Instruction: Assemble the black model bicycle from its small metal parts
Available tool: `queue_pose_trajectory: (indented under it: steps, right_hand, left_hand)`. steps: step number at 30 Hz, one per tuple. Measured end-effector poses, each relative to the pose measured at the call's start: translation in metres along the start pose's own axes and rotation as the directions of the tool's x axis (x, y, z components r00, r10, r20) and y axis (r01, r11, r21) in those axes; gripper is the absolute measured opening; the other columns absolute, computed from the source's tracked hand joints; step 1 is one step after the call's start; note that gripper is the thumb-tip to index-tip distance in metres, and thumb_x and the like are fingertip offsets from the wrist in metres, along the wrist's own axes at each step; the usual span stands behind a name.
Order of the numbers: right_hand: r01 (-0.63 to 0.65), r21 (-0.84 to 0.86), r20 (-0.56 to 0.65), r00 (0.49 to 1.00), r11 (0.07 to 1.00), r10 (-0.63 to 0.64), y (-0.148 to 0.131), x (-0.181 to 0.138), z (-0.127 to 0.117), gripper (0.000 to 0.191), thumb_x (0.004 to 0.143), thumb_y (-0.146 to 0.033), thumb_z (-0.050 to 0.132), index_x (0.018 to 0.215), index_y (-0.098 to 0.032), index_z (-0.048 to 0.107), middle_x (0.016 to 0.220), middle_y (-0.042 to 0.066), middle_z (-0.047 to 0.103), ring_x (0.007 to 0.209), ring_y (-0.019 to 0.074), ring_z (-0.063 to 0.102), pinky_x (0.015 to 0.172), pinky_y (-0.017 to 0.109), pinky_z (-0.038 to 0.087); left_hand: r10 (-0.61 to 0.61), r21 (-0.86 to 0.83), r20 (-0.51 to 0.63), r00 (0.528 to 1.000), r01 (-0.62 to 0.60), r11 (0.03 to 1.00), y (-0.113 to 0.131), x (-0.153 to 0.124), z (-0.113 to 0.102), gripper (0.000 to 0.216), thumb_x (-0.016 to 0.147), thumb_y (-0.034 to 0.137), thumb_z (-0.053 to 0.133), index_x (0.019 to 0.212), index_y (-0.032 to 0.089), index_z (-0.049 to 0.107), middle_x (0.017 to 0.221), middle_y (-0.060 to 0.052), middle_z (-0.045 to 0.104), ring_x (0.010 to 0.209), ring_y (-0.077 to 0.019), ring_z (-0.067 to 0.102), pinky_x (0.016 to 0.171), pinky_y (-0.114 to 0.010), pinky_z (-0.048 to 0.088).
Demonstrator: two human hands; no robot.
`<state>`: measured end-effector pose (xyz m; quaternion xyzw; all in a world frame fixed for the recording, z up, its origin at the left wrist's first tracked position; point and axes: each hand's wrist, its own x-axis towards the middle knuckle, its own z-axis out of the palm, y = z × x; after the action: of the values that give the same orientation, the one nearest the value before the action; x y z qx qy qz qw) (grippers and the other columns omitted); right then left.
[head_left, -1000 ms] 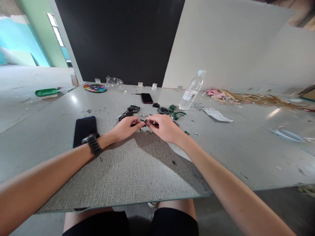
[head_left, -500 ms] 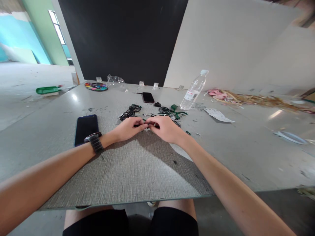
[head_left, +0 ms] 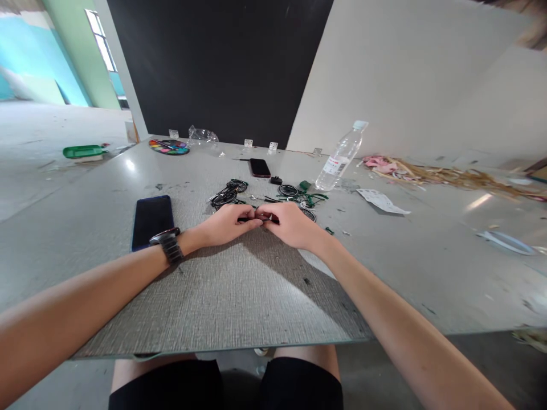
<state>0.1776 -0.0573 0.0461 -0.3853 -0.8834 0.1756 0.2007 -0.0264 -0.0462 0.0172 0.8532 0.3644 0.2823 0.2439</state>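
Head: narrow grips [head_left: 231, 224] [head_left: 294, 225] on dark pieces [head_left: 273, 219]

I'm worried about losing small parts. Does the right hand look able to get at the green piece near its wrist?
Probably yes: the green piece lies uncovered near the right hand, nothing visibly between them, though that hand may first have to release its dark piece.
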Motion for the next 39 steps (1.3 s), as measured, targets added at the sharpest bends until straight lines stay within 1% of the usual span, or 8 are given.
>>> queue_pose_trajectory:
  steps: [6,16,21,26,30,33,36,39]
  right_hand:
    - [-0.005,0.004,0.010,1.000,1.000,0.004,-0.0009,0.0001,-0.0003,0.013,0.088,-0.015,0.049,0.084,-0.020,0.061,0.079,0.001,0.064,0.071,0.0147,0.052,0.066,0.030,0.034]
    - [-0.005,0.002,0.014,1.000,1.000,0.004,-0.0020,-0.0014,-0.0013,0.013,0.089,-0.016,0.049,0.082,-0.020,0.059,0.075,-0.001,0.061,0.065,0.0133,0.048,0.063,0.030,0.032]
    - [-0.007,0.002,0.020,1.000,1.000,0.007,-0.0016,-0.0014,-0.0016,0.013,0.088,-0.015,0.049,0.082,-0.020,0.059,0.075,0.000,0.061,0.066,0.0133,0.048,0.064,0.030,0.031]
    - [-0.017,-0.002,0.022,1.000,1.000,0.017,-0.0005,-0.0008,-0.0012,0.012,0.087,-0.015,0.050,0.078,-0.020,0.056,0.072,-0.001,0.058,0.066,0.0133,0.046,0.063,0.030,0.031]
    - [-0.031,-0.001,0.030,0.999,1.000,0.031,0.0000,-0.0011,-0.0006,0.014,0.088,-0.016,0.051,0.075,-0.021,0.055,0.070,-0.001,0.058,0.064,0.0133,0.046,0.062,0.030,0.031]
    - [-0.039,0.009,0.048,0.998,0.999,0.039,-0.0001,-0.0018,0.0001,0.014,0.092,-0.019,0.050,0.084,-0.021,0.061,0.078,0.001,0.065,0.067,0.0140,0.052,0.063,0.030,0.035]
    - [-0.040,0.023,0.061,0.997,0.999,0.038,-0.0006,-0.0020,0.0006,0.016,0.092,-0.018,0.050,0.094,-0.021,0.066,0.087,0.002,0.070,0.072,0.0145,0.058,0.066,0.029,0.038]
    - [-0.047,0.022,0.060,0.997,0.999,0.046,-0.0014,-0.0017,0.0006,0.017,0.092,-0.017,0.052,0.097,-0.021,0.067,0.085,0.002,0.070,0.072,0.0147,0.059,0.067,0.029,0.039]
  left_hand:
    - [0.005,0.001,0.009,1.000,-0.005,1.000,0.0000,0.0000,0.0001,0.024,0.094,0.036,0.053,0.077,0.019,0.057,0.071,0.002,0.059,0.065,-0.0140,0.052,0.060,-0.028,0.035]
    - [0.016,0.017,0.009,1.000,-0.017,1.000,0.0000,0.0007,0.0005,0.026,0.094,0.037,0.053,0.075,0.019,0.056,0.069,0.003,0.057,0.064,-0.0137,0.049,0.060,-0.028,0.036]
    - [0.022,0.031,0.014,1.000,-0.022,0.999,0.0015,0.0002,0.0002,0.025,0.094,0.036,0.053,0.076,0.019,0.056,0.070,0.003,0.057,0.064,-0.0132,0.049,0.060,-0.027,0.036]
    - [0.031,0.067,0.021,0.999,-0.032,0.997,0.0026,-0.0004,-0.0004,0.026,0.095,0.037,0.052,0.078,0.019,0.057,0.071,0.002,0.059,0.064,-0.0140,0.052,0.059,-0.028,0.037]
    - [0.062,0.127,0.041,0.997,-0.067,0.990,0.0051,-0.0020,-0.0009,0.021,0.095,0.035,0.053,0.084,0.019,0.059,0.074,0.000,0.063,0.064,-0.0151,0.054,0.059,-0.028,0.036]
    - [0.109,0.178,0.089,0.990,-0.124,0.976,0.0056,-0.0037,0.0011,0.017,0.094,0.036,0.057,0.092,0.019,0.062,0.079,-0.001,0.067,0.066,-0.0166,0.057,0.061,-0.029,0.037]
    - [0.128,0.227,0.125,0.984,-0.154,0.962,0.0041,-0.0051,0.0038,0.019,0.093,0.038,0.058,0.098,0.020,0.063,0.082,-0.003,0.069,0.068,-0.0186,0.060,0.061,-0.030,0.038]
    - [0.131,0.251,0.130,0.983,-0.161,0.955,0.0024,-0.0053,0.0048,0.022,0.094,0.040,0.057,0.100,0.020,0.063,0.084,-0.005,0.071,0.070,-0.0201,0.062,0.062,-0.030,0.038]
